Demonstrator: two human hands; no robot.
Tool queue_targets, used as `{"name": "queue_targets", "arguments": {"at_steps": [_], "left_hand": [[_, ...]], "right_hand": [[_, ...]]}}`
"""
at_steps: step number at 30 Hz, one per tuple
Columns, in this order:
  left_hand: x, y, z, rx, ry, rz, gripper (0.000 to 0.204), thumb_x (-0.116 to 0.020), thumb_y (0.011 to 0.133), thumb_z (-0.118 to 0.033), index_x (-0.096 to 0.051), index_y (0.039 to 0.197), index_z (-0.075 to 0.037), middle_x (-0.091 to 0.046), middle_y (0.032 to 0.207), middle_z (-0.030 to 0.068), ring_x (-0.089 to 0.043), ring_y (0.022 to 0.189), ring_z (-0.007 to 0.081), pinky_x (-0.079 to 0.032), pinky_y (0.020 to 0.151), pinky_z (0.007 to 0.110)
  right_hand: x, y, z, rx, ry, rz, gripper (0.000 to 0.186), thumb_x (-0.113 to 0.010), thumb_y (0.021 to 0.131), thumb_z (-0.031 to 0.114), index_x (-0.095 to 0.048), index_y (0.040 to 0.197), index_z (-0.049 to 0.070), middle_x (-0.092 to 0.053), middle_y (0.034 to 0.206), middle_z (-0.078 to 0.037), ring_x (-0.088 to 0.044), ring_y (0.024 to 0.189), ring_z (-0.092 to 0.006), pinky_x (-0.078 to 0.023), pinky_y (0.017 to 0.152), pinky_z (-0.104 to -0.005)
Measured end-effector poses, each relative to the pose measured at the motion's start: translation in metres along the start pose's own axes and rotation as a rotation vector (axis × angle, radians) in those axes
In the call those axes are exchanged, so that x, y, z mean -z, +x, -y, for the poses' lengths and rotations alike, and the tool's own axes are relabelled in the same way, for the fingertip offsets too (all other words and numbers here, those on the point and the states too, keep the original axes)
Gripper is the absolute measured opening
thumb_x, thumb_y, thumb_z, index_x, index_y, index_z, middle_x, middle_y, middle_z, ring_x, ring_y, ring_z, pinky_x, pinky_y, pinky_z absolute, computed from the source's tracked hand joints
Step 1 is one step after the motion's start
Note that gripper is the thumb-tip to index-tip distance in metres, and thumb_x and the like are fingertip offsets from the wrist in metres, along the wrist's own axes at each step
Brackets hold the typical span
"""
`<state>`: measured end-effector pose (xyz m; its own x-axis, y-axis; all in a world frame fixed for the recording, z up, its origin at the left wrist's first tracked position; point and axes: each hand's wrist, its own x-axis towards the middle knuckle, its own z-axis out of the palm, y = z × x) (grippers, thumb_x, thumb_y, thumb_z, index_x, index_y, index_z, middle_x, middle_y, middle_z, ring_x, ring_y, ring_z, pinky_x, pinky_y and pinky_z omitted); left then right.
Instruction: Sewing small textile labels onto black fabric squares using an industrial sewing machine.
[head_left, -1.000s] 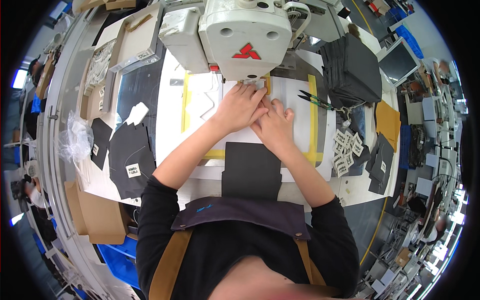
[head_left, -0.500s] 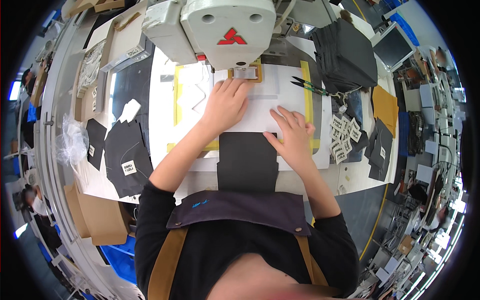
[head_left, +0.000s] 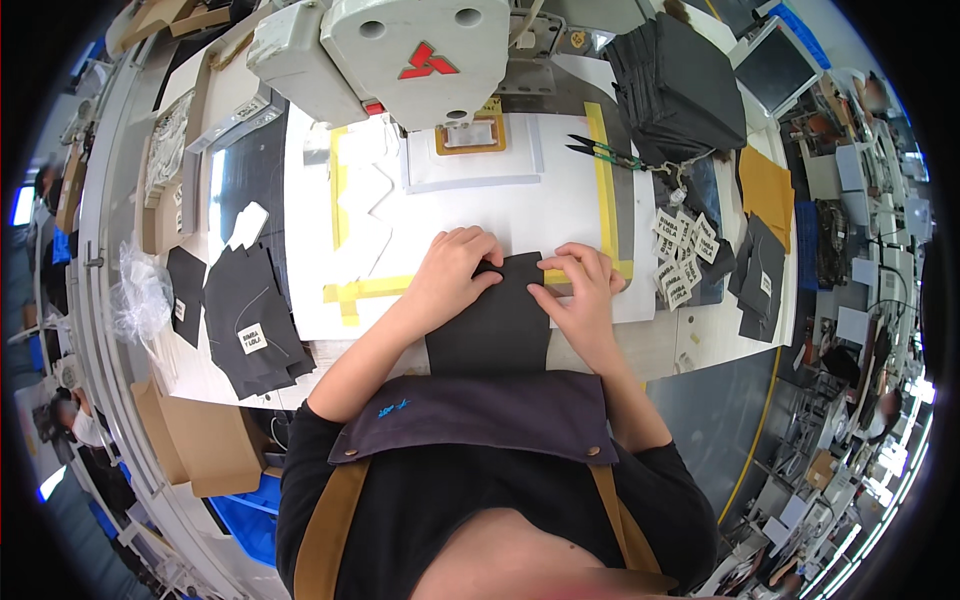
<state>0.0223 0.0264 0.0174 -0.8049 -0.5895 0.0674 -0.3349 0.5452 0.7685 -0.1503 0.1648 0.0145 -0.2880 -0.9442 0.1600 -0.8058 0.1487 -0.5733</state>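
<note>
A dark, flat fabric piece (head_left: 488, 325) stretches from the table's front edge toward the white work sheet. My left hand (head_left: 452, 275) is closed on its far left corner, thumb and fingers pinched together. At the far right corner my right hand (head_left: 580, 295) pinches the same piece, thumb below and fingers curled above. Beyond both hands lies the white sheet (head_left: 470, 215), edged with yellow tape (head_left: 606, 180). A small brass-coloured clamp frame (head_left: 440, 147) sits on it, under the white head of a sewing machine (head_left: 420, 85).
Green-handled snips (head_left: 612, 153) lie at the right. Near them are a pile of white labels (head_left: 680, 265) and a stack of black pieces (head_left: 680, 90). Dark pieces, one bearing a label (head_left: 252, 338), lie at the left by a clear plastic bag (head_left: 145, 290).
My left hand has come back from the clamp frame to the fabric piece's left corner. My right hand has lowered slightly and now pinches the right corner.
</note>
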Motion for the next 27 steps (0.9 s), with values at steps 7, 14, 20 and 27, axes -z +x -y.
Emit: {"name": "queue_targets", "arguments": {"at_steps": [7,14,20,27], "left_hand": [[0.004,0.007,-0.003,0.057,-0.087,0.071,0.025,-0.075,0.069,-0.001,-0.059,0.087,-0.008,-0.058,0.081,0.0034,-0.054,0.083,0.0228,-0.038,0.081,0.035],[0.001,0.004,-0.007,-0.03,0.017,0.082,0.036,-0.072,0.069,0.001,-0.067,0.102,-0.012,-0.058,0.085,0.0012,-0.053,0.088,0.0211,-0.035,0.084,0.033],[-0.012,-0.008,0.003,-0.209,0.133,-0.083,0.04,-0.073,0.072,-0.003,-0.069,0.11,-0.012,-0.065,0.099,0.001,-0.057,0.094,0.0205,-0.038,0.086,0.035],[-0.024,-0.016,0.008,-0.307,0.342,-0.2,0.037,-0.071,0.076,-0.01,-0.068,0.112,-0.012,-0.066,0.117,0.0028,-0.06,0.108,0.0185,-0.041,0.099,0.039]], "right_hand": [[-0.005,0.005,0.002,-0.093,-0.025,-0.034,0.039,-0.08,0.071,0.026,-0.069,0.107,0.016,-0.052,0.101,0.002,-0.046,0.1,-0.0175,-0.022,0.087,-0.0374],[-0.008,0.003,-0.004,-0.043,-0.012,-0.12,0.031,-0.08,0.069,0.028,-0.071,0.099,0.024,-0.05,0.097,0.004,-0.045,0.103,-0.0182,-0.021,0.086,-0.0433],[-0.011,0.0,-0.007,-0.048,-0.051,-0.184,0.023,-0.08,0.071,0.025,-0.073,0.093,0.024,-0.051,0.097,0.006,-0.044,0.104,-0.0172,-0.02,0.088,-0.0432],[-0.011,0.001,-0.012,-0.024,-0.061,-0.245,0.021,-0.082,0.069,0.026,-0.071,0.087,0.022,-0.052,0.098,0.005,-0.044,0.105,-0.0191,-0.02,0.089,-0.044]]}}
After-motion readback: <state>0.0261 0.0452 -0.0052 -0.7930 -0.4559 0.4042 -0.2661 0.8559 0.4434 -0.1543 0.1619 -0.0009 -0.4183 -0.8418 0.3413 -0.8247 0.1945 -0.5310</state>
